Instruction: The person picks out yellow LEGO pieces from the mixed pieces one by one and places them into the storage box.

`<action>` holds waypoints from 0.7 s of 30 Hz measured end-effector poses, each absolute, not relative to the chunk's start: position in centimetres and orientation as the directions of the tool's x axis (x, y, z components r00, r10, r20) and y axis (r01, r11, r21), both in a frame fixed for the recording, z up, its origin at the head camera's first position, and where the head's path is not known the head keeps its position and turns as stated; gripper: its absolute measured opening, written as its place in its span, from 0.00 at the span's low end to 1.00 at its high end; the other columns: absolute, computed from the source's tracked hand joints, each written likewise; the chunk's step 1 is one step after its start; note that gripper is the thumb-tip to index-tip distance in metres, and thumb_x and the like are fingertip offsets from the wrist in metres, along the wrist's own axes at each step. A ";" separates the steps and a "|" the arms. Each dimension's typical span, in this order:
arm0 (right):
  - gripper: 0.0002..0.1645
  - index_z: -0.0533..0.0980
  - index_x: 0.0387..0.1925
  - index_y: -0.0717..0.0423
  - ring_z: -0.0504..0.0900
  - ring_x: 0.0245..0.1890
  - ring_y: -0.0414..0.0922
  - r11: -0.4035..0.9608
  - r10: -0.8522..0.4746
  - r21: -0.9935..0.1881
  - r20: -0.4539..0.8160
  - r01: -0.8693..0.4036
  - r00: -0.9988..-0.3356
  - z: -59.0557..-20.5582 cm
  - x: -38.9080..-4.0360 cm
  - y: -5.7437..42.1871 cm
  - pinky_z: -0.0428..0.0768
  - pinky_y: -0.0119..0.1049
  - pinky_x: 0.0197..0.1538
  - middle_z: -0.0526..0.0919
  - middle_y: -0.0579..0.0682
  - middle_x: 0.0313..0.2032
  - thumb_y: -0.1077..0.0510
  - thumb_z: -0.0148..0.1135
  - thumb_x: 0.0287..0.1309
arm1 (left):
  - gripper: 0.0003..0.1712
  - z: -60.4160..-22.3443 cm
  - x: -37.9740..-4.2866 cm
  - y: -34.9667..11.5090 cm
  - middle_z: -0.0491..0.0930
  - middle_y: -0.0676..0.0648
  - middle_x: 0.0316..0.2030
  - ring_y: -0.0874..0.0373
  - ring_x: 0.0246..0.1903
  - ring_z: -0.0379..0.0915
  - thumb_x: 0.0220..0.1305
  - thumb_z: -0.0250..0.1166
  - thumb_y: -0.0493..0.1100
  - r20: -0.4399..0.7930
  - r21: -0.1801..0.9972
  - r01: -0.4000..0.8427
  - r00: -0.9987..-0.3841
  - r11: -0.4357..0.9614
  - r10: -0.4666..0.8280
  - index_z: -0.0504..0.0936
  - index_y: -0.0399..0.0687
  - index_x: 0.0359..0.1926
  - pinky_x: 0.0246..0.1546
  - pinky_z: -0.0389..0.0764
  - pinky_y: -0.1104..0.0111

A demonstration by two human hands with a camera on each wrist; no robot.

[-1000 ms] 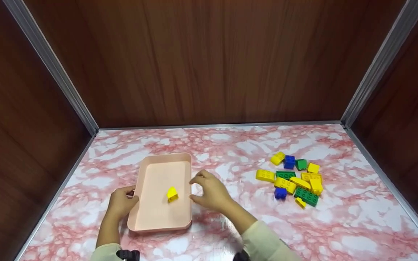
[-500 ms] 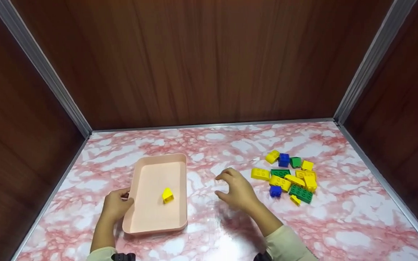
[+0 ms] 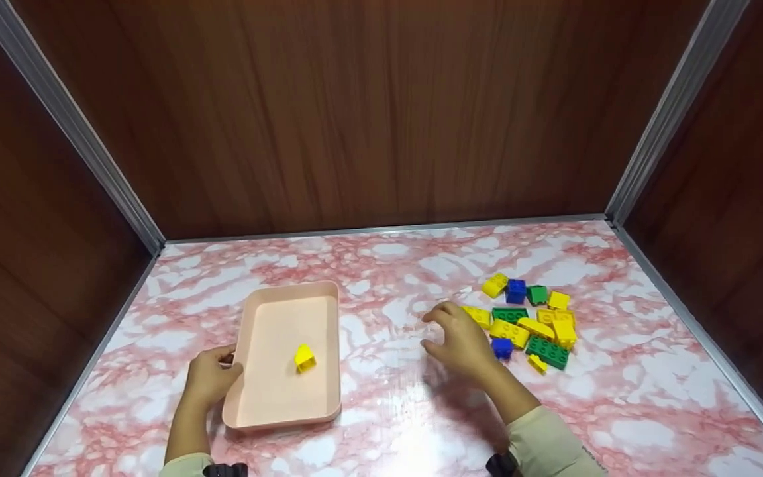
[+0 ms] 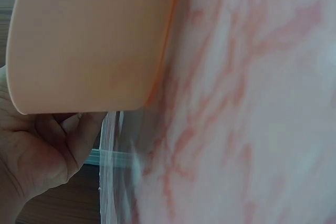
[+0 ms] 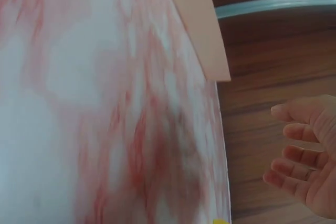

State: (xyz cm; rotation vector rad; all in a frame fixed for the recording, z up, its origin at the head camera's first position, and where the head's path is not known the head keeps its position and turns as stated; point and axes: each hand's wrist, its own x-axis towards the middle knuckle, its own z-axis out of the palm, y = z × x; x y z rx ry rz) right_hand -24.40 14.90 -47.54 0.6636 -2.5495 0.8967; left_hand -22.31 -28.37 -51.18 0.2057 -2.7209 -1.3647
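Observation:
A shallow peach-coloured tray lies on the left of the table, one yellow toy building block inside it. My left hand grips the tray's left wall, thumb over the rim and fingers outside; the left wrist view has the hand at the tray's wall. My right hand is over the table just left of the block pile, fingers loosely bent and nothing between them. It partly covers a yellow block at the pile's near side. In the right wrist view the hand holds nothing.
Several yellow, green and blue blocks lie in a loose pile at the right, among them a green block and a blue block. Brown wood-look panels stand behind and at both sides of the pink marbled table.
My right hand has left the tray's right side and travelled right to the pile's edge. My left hand keeps its grip on the tray. The head view has shifted slightly.

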 end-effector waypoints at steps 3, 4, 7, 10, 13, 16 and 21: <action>0.20 0.81 0.39 0.61 0.80 0.41 0.51 0.699 -0.304 -0.482 0.468 -0.528 -0.830 -47.7 -24.7 15.6 0.80 0.47 0.47 0.77 0.52 0.40 0.62 0.77 0.42 | 0.24 -51.1 -22.4 -28.3 0.83 0.35 0.38 0.45 0.39 0.82 0.56 0.59 0.30 0.022 0.799 -0.082 -0.986 0.596 -0.165 0.77 0.27 0.56 0.32 0.84 0.63; 0.19 0.81 0.39 0.61 0.80 0.42 0.52 0.701 -0.302 -0.482 0.465 -0.525 -0.832 -47.8 -24.7 15.9 0.80 0.47 0.48 0.77 0.52 0.40 0.62 0.77 0.42 | 0.24 -51.1 -22.4 -28.3 0.83 0.35 0.38 0.45 0.39 0.82 0.56 0.59 0.30 0.022 0.797 -0.082 -0.986 0.599 -0.165 0.77 0.27 0.56 0.32 0.84 0.63; 0.19 0.81 0.39 0.62 0.80 0.42 0.53 0.714 -0.294 -0.484 0.448 -0.506 -0.844 -48.1 -24.9 16.5 0.79 0.48 0.49 0.77 0.52 0.41 0.62 0.77 0.42 | 0.24 -51.1 -22.3 -28.3 0.83 0.35 0.39 0.44 0.39 0.82 0.56 0.59 0.30 0.021 0.791 -0.082 -0.987 0.607 -0.160 0.77 0.26 0.56 0.33 0.84 0.62; 0.19 0.81 0.39 0.62 0.80 0.42 0.53 0.730 -0.278 -0.491 0.423 -0.476 -0.862 -48.4 -25.0 17.1 0.79 0.48 0.50 0.77 0.53 0.41 0.62 0.77 0.43 | 0.24 -51.0 -22.3 -28.3 0.83 0.34 0.39 0.43 0.40 0.81 0.57 0.59 0.30 0.024 0.787 -0.076 -0.988 0.612 -0.154 0.77 0.26 0.56 0.34 0.85 0.61; 0.19 0.81 0.40 0.62 0.79 0.41 0.53 0.737 -0.266 -0.498 0.408 -0.457 -0.873 -48.5 -25.0 17.8 0.80 0.48 0.49 0.77 0.53 0.41 0.63 0.76 0.43 | 0.25 -51.0 -22.4 -28.2 0.83 0.34 0.39 0.44 0.39 0.81 0.56 0.59 0.30 0.030 0.789 -0.071 -0.988 0.611 -0.154 0.77 0.26 0.56 0.33 0.84 0.62; 0.19 0.81 0.41 0.61 0.79 0.40 0.52 0.743 -0.261 -0.500 0.396 -0.445 -0.880 -48.7 -25.2 18.4 0.80 0.46 0.47 0.77 0.53 0.41 0.63 0.76 0.44 | 0.25 -51.0 -22.5 -28.2 0.83 0.34 0.38 0.44 0.39 0.82 0.55 0.58 0.29 0.038 0.790 -0.064 -0.987 0.610 -0.154 0.77 0.26 0.56 0.33 0.84 0.62; 0.19 0.81 0.43 0.60 0.80 0.41 0.50 0.774 -0.235 -0.497 0.349 -0.392 -0.907 -49.0 -25.6 19.1 0.80 0.45 0.49 0.77 0.51 0.42 0.62 0.74 0.46 | 0.25 -51.0 -22.3 -28.3 0.83 0.35 0.39 0.42 0.40 0.81 0.56 0.59 0.30 0.032 0.780 -0.067 -0.989 0.623 -0.146 0.76 0.25 0.57 0.34 0.85 0.60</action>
